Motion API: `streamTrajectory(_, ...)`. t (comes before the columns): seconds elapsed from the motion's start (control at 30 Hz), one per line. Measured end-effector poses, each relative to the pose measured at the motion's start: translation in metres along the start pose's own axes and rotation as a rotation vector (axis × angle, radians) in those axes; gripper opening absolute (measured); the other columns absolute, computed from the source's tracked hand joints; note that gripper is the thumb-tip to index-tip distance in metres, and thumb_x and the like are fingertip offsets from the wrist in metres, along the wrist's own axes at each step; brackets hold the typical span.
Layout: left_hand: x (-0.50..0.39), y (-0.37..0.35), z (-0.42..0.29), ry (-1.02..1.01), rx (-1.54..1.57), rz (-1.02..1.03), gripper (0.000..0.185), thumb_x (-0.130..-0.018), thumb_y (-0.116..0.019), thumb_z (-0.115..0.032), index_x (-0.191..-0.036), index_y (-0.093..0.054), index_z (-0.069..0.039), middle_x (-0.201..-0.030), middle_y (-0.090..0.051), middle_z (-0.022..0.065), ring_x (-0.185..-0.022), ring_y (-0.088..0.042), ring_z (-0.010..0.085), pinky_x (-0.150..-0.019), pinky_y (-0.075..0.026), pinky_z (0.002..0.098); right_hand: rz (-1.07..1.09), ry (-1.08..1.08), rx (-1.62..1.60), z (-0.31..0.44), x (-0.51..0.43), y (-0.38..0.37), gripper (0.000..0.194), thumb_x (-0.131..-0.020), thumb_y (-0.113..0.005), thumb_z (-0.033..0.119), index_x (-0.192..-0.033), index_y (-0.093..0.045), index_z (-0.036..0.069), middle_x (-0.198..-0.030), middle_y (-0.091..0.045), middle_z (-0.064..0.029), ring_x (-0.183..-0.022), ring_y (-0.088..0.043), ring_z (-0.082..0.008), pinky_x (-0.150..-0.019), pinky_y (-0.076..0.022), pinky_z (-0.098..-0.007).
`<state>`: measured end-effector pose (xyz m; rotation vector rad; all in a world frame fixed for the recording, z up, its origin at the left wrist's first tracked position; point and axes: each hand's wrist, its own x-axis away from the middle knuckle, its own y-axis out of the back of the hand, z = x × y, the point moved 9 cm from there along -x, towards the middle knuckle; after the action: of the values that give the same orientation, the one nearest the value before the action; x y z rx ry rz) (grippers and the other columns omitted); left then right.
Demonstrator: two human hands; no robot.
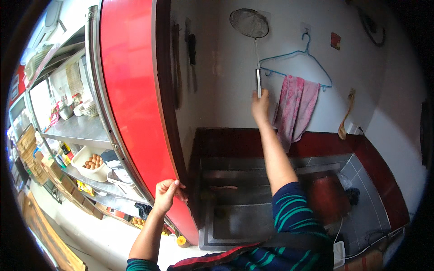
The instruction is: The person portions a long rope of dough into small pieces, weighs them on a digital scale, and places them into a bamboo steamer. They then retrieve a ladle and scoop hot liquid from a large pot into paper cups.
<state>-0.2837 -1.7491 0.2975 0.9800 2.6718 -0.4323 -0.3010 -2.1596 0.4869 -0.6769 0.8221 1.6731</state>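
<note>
My right hand point(261, 106) is raised to the white wall and grips the lower end of the handle of a round wire-mesh skimmer point(249, 23). The skimmer is upright against the wall, mesh end at the top. Just right of that hand, a pink patterned towel point(296, 101) drapes over a blue clothes hanger point(288, 54) on a wall hook. My left hand point(168, 194) is at the edge of a glossy red panel point(135, 84), thumb and fingers curled. Whether it grips that edge is unclear. Below my right arm lies a dark metal sink point(237, 220).
Left of the panel stands a metal shelf rack point(78, 130) with bowls and a white bin point(90, 172) of brown eggs. A wooden ladle point(346, 118) hangs right, beside a wall socket point(353, 128). A blurred red object point(327, 198) and a white cable point(339, 230) lie right of the sink.
</note>
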Motion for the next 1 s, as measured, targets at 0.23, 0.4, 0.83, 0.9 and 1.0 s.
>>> streamTrajectory(0.23,0.003,-0.007,-0.009,-0.027,0.004,-0.038,0.031,-0.096,-0.053,-0.022,-0.08,-0.061,0.002,-0.056,-0.06,0.0077,-0.049,-0.061,0.0163,-0.051,-0.052,0.0277,-0.072,0.115,0.207,-0.023,-0.072,0.092,0.041,-0.092,-0.053,0.047,-0.091,-0.053,0.006,-0.064,-0.058,-0.0163,-0.058,-0.059,-0.0338,-0.052,-0.0444,-0.0427)
streamTrajectory(0.4,0.008,-0.029,-0.017,-0.097,-0.01,-0.146,0.027,-0.096,-0.053,-0.02,-0.086,-0.063,0.003,-0.058,-0.06,0.0062,-0.052,-0.06,0.0145,-0.055,-0.052,0.026,-0.028,-0.259,-0.712,-0.039,-0.09,0.057,0.04,-0.092,-0.053,0.051,-0.086,-0.052,0.011,-0.055,-0.04,0.0033,-0.04,-0.035,-0.0078,-0.037,-0.0237,-0.0232)
streamTrajectory(0.83,0.035,-0.028,-0.035,0.006,0.168,-0.013,0.047,-0.098,-0.044,-0.042,-0.1,-0.063,0.002,-0.088,-0.068,0.0128,-0.08,-0.066,0.0192,-0.073,-0.052,0.0328,0.66,-0.409,-1.741,0.226,0.261,0.087,0.041,-0.097,-0.046,0.042,-0.111,-0.043,0.003,-0.052,-0.032,0.0039,-0.037,-0.025,-0.0043,-0.032,-0.0181,-0.0189)
streamTrajectory(0.9,0.066,-0.011,-0.066,-0.146,0.446,0.04,0.068,-0.096,-0.029,-0.058,-0.114,-0.06,0.001,-0.113,-0.063,0.0158,-0.104,-0.06,0.0214,-0.092,-0.045,0.037,1.247,-0.41,-1.857,0.273,0.355,0.068,0.038,-0.097,-0.047,0.042,-0.107,-0.046,0.005,-0.053,-0.034,0.0029,-0.037,-0.027,-0.0046,-0.032,-0.0197,-0.0195)
streamTrajectory(1.0,0.14,0.05,-0.114,-0.404,0.377,-0.016,0.073,-0.096,-0.023,-0.06,-0.123,-0.054,0.0,-0.122,-0.057,0.0183,-0.115,-0.054,0.0259,-0.103,-0.035,0.0409,1.855,-0.56,-1.746,0.313,0.466,0.027,0.035,-0.096,-0.048,0.043,-0.101,-0.05,0.008,-0.054,-0.037,0.0015,-0.038,-0.03,-0.0051,-0.034,-0.0221,-0.0206)
